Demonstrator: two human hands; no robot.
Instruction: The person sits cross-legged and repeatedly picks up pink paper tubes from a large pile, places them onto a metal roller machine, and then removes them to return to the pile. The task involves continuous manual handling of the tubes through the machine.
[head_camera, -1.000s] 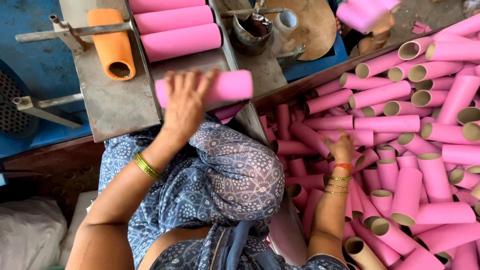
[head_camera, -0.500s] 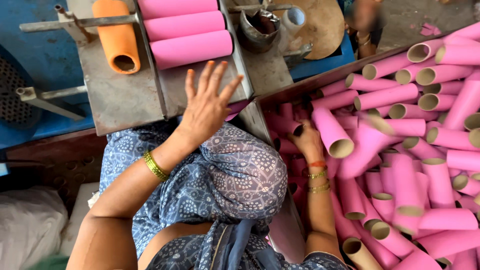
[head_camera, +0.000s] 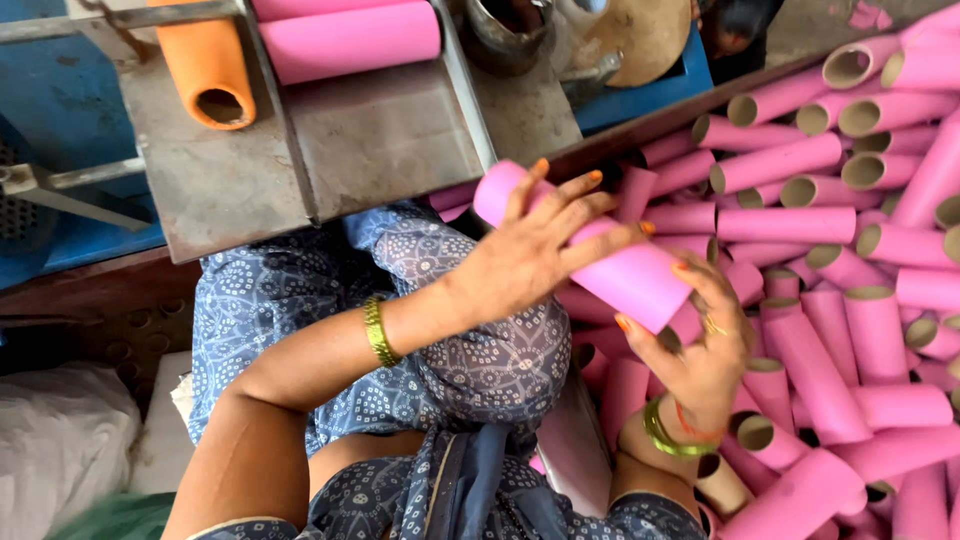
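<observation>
- pink cardboard tube (head_camera: 610, 255) is held between both hands, tilted, its upper end toward 10 o'clock and its lower end toward 4 o'clock, above the person's lap and just beside the heap.
- left hand (head_camera: 535, 255) is laid over the top of the tube, fingers (head_camera: 590, 205) spread and curled round it; a grasp is recorded.
- right hand (head_camera: 705, 345) is cupped under the tube's lower end, at 4 o'clock from the left hand, fingertips pressed on the tube; a grasp is recorded.
- gold bangles are noted on the left wrist (head_camera: 377, 330) and on the right wrist (head_camera: 665, 435).
- heap of pink tubes (head_camera: 830, 260) is spread from 1 o'clock to 5 o'clock of the held tube, open ends turned many ways.
- grey metal tray (head_camera: 370, 130) is seen at 11 o'clock of the hands; a second pink tube (head_camera: 350, 40) lies across its far end.
- orange tube (head_camera: 205, 65) is set on the metal plate just beside the tray, at 10 o'clock, open end facing the camera.
- blue patterned clothing (head_camera: 330, 300) is seen below the tray.
</observation>
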